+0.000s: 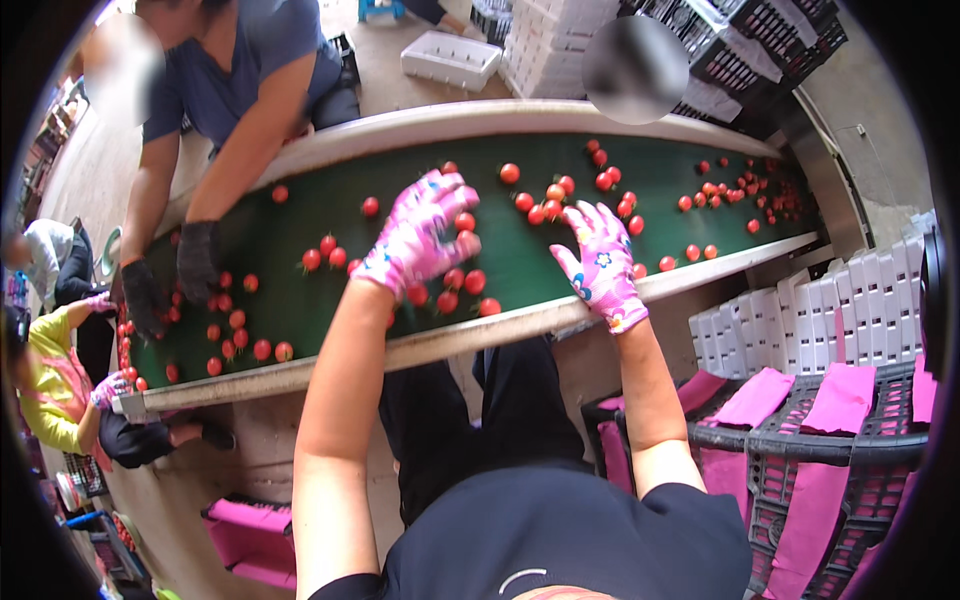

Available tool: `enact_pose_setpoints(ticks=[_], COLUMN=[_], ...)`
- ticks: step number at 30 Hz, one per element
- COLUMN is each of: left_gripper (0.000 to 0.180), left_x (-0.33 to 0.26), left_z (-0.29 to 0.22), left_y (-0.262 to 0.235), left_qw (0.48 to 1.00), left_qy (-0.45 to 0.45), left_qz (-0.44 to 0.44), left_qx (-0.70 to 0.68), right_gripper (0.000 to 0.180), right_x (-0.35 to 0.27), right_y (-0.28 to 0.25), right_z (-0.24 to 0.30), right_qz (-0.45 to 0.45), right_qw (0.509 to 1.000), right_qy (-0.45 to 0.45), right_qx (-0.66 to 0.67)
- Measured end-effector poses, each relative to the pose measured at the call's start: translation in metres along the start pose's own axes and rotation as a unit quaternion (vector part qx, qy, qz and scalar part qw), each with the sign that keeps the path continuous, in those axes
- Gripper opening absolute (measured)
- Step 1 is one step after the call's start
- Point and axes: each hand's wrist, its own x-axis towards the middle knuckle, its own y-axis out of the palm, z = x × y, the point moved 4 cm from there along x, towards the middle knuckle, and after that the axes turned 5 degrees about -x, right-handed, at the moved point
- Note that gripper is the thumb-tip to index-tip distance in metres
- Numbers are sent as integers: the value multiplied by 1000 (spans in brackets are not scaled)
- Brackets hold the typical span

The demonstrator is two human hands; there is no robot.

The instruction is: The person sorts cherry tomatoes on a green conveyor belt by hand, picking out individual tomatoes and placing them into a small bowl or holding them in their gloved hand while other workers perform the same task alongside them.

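Note:
Red cherry tomatoes (447,300) lie scattered along a green conveyor belt (520,270) in front of me. Over the belt's middle, my left hand (425,228), in a pink flowered glove, is spread among several tomatoes. Some of them show beside its fingertips and below its palm; what lies under the palm is hidden. To the right, my right hand (603,262), gloved alike, hovers at the belt's near edge with fingers apart. Just past its fingertips sits a loose group of tomatoes (537,214), and one tomato (639,271) is beside its wrist. Neither hand visibly grips anything.
Across the belt, a co-worker's dark-gloved hands (198,262) work among tomatoes at the left. Another person in yellow (58,375) is at the belt's left end. Black crates with pink strips (840,400) and white trays (800,315) stand at my right. A pale rail (540,325) edges the belt.

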Motion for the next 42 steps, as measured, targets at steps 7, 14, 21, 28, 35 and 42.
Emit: enact_pose_setpoints(ticks=[7,14,21,28,35,42], left_gripper=[29,31,31,29,30,20], left_x=[0,1,3,3,8,10], left_z=[6,21,11,21,14,-18], left_y=[-6,-18,2,-9,7,-9], left_qw=[983,985,995,977,994,898], left_qy=[-93,-126,-94,-205,-91,-330], left_qz=[11,-103,10,-35,-18,128], left_qx=[156,63,24,44,-51,-260], right_gripper=[57,39,61,30,28,18], right_x=[20,24,57,87,100,103], right_y=[-1,2,42,74,48,25], right_z=[43,26,-70,-37,-1,74], right_qz=[135,28,105,60,-78,41], right_qw=[981,954,992,997,981,927], right_qy=[-76,-146,68,-16,-77,-313], right_qx=[118,262,-35,55,158,203])
